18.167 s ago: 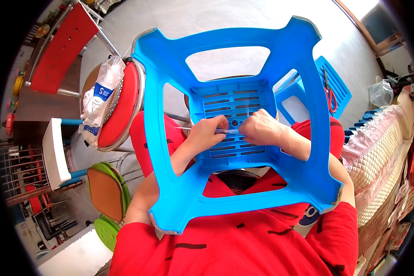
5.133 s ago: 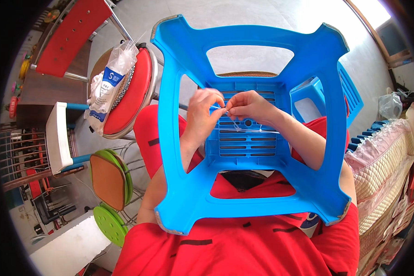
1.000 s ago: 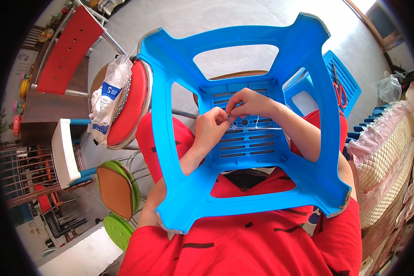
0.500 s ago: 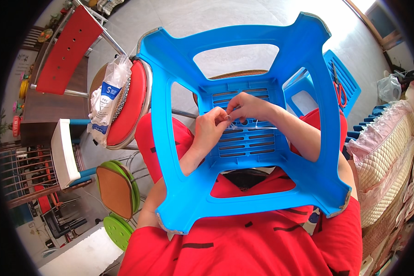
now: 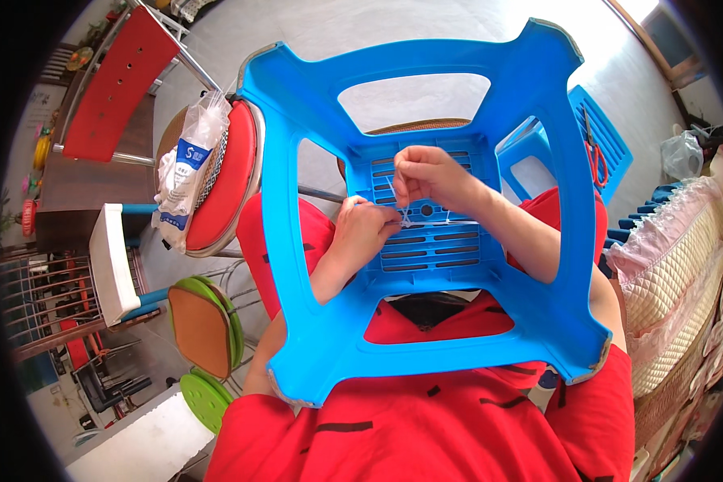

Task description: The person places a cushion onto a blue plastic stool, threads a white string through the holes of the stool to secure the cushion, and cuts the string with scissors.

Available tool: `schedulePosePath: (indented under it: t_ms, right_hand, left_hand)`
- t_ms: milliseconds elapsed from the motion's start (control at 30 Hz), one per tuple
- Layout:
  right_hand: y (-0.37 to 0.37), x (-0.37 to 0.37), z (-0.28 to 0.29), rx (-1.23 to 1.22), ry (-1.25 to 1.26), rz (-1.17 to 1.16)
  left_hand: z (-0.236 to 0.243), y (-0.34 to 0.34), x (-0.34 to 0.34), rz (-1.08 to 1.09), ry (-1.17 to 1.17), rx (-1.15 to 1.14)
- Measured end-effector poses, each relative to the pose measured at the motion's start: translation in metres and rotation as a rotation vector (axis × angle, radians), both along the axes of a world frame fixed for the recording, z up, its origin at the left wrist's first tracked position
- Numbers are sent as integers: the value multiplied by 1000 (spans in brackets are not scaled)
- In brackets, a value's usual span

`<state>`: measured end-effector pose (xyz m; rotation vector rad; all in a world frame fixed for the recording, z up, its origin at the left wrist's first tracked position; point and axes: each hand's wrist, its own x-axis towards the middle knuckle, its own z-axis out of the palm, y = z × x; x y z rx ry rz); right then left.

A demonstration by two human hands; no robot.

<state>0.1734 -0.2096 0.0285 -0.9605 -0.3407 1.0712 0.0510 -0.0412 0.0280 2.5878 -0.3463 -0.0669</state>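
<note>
An upturned blue plastic stool [image 5: 426, 63] lies across my lap, its legs pointing up. My forearms pass through its side openings, and both hands are inside, above the slotted seat. A thin white strand [image 5: 450, 222], string or a plastic tie, runs across the slats and meets a small tangle by my fingers. My left hand [image 5: 357, 234] is closed, pinching the strand low near the seat's middle. Higher up, my right hand [image 5: 435, 178] is closed with curled fingers around a raised end of the strand. The exact grip of the fingertips is partly hidden.
To the left stands a red-seated metal chair [image 5: 245, 177] bearing a clear plastic bag [image 5: 191, 165]. Stools with green and brown seats [image 5: 205, 325] are below it. On the right are a smaller blue stool [image 5: 594, 132], red-handled scissors [image 5: 596, 161] on it, and a quilted cover [image 5: 675, 265].
My right hand has lifted away from my left, drawing a strand end upward. The fingertips that were together are now apart. My left hand has sunk slightly and stays near the slats.
</note>
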Motion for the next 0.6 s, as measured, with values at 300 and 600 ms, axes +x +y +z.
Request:
schedulePosePath:
  t_ms: [300,600]
  right_hand:
    - [-7,0,25,-279,-262,-4]
    - [-14,12,17,-302,-125,59]
  left_hand:
    - [-14,7,1,74,129,-300]
    - [-21,6,-7,29,34,-172]
